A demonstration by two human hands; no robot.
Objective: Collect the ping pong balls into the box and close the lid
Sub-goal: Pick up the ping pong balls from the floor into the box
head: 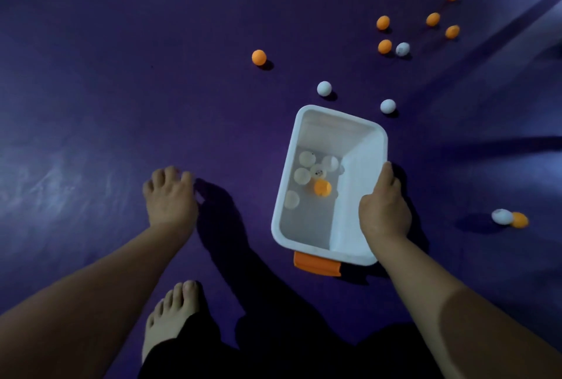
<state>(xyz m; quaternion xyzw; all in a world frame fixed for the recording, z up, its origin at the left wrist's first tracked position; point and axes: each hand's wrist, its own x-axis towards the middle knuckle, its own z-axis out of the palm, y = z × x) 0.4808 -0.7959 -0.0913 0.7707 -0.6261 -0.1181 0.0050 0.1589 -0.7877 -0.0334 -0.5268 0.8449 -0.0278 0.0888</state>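
Broadest of all, the purple floor (121, 74), dim and carrying everything. Next in size, black trousers (273, 357) and a bare foot (170, 311) at the near edge. Then the white box (349, 196), open, standing on the floor right of centre, orange latch (316, 263) turned toward the person; no lid in view. Held at its right rim by the right grip (384, 211), fingers curled over the edge, probably to steady it or drag it nearer the loose balls (324, 88). Left of the box and well apart, the left grip (170, 193), back upward, fingers curled toward the floor; impossible to tell whether closed round a ball or merely propping. Smallest, the balls themselves. Inside the box, six by count: five white, one orange among them, mostly in the far half. Loose on the floor, eleven: seven orange, four white, mostly beyond the box toward the far right, one white and orange pair touching at the right edge. Judged well short of done: eleven to gather, lid yet to be shut.
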